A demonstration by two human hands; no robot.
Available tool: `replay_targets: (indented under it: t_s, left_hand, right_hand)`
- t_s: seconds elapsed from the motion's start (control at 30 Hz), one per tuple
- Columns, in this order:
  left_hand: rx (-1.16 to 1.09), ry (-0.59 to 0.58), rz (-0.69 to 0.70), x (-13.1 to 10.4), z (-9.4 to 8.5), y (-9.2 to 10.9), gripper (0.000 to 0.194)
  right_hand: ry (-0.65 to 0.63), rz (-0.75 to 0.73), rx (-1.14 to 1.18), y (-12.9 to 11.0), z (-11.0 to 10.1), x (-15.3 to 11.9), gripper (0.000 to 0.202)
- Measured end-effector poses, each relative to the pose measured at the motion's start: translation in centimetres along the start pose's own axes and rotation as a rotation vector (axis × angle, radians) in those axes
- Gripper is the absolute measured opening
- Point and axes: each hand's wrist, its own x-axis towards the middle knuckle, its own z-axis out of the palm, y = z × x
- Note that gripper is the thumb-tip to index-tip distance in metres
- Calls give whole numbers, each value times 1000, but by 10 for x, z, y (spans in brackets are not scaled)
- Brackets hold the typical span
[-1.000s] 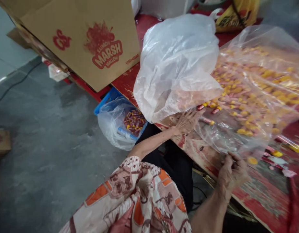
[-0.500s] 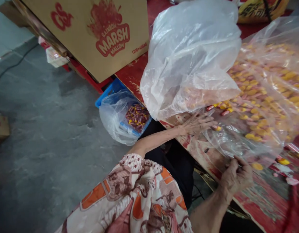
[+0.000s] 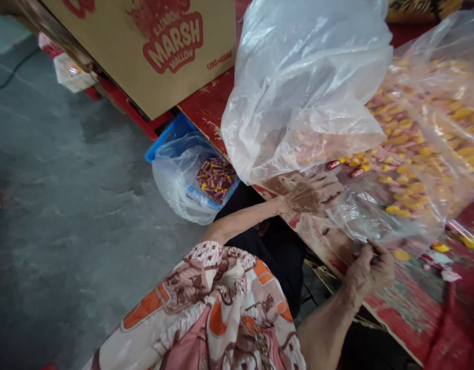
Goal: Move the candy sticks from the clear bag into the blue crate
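My left hand (image 3: pixel 313 195) lies palm down on the worn red table, fingers stretched out at the mouth of a clear plastic bag (image 3: pixel 360 210). Inside that bag are many small red tubes with yellow caps (image 3: pixel 408 177). Two red tubes (image 3: pixel 360 170) lie just beyond my left fingertips; whatever is under the palm is hidden. With thumb and fingers pinched together, my right hand (image 3: pixel 373 267) holds the near edge of the bag. A loose yellow cap (image 3: pixel 400 255) rests beside the right knuckles.
A large milky plastic bag (image 3: pixel 306 87) bulges behind my left hand. At the table's left stands a marshmallow carton (image 3: pixel 144 61). Below the edge, a blue crate (image 3: pixel 159 145) holds a bag of capped tubes (image 3: pixel 216 180). A small wrapped item (image 3: pixel 439 259) lies at right.
My left hand has drawn back slightly from the bag, and the yellow-capped tube at its fingertips is out of sight. My right hand keeps its pinch. The whole view has shifted a little.
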Motion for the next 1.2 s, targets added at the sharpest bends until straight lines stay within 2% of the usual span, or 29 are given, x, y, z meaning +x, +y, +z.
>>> replay_targets:
  t_s: [0.2,0.27,0.5,0.63,0.7,0.77,0.8,0.9,1.0,1.07,1.1,1.2]
  left_hand:
    - [94,-238,45,4,10,11,35]
    - [106,-278,62,5,10,14,35]
    - [56,-198,7,-10,10,24,38]
    - [-61,-126,-30,-18,8,16,35]
    - [-89,-7,-72,-31,-1,5,33]
    - [-64,142,-148,-58,-18,-11,31]
    - [-29,213,-193,-76,-29,-21,30]
    - [126,328,-379,-139,-71,-51,27]
    - [289,399,-551,-188,-110,-78,15]
    - [314,467,-577,-197,-124,-91,15]
    - [304,495,-558,-194,-127,-96,16]
    - [227,525,-441,-151,-115,-109,21]
  right_hand:
    - [18,-2,25,-3,1,-1,27]
    - [15,-17,26,-1,1,-1,28]
    - [-18,7,-3,0,-1,-2,35]
    - [-12,-2,-43,-1,0,-2,33]
    - [-2,-2,-24,2,0,-1,30]
    - [46,-7,20,7,1,-1,32]
    - [90,-20,26,9,1,-1,33]
    - [184,-110,-52,12,3,-4,42]
    - [87,-204,-109,5,12,-9,52]
    - [-14,-245,-90,-2,22,-13,60]
    - [-50,-259,-78,-5,27,-14,65]
    - [-89,-242,-54,-9,36,-16,75]
